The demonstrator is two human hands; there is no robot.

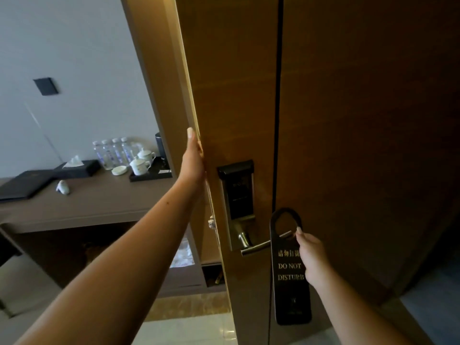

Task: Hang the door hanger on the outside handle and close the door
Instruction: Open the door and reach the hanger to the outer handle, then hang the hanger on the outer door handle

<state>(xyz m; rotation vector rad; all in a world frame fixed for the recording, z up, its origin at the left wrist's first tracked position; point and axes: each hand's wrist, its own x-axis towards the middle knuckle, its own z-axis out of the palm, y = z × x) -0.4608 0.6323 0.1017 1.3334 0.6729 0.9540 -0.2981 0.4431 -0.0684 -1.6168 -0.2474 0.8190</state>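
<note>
A wooden door [236, 95] stands ajar, its outer face toward me. On it sits a black card lock [237, 190] with a silver lever handle [256, 246] below. My left hand [193, 158] grips the door's free edge above the lock, fingers wrapped round the edge. My right hand [311, 257] holds a black "DO NOT DISTURB" door hanger [290, 270] by its right side. The hanger's hole is at the tip of the handle, and the handle's end shows through the hole.
Through the gap at left I see a room with a brown desk [87, 202] bearing water bottles [112, 153], white cups [140, 164] on a black tray, a tissue box and a black folder. A dark wood panel [373, 120] stands right of the door.
</note>
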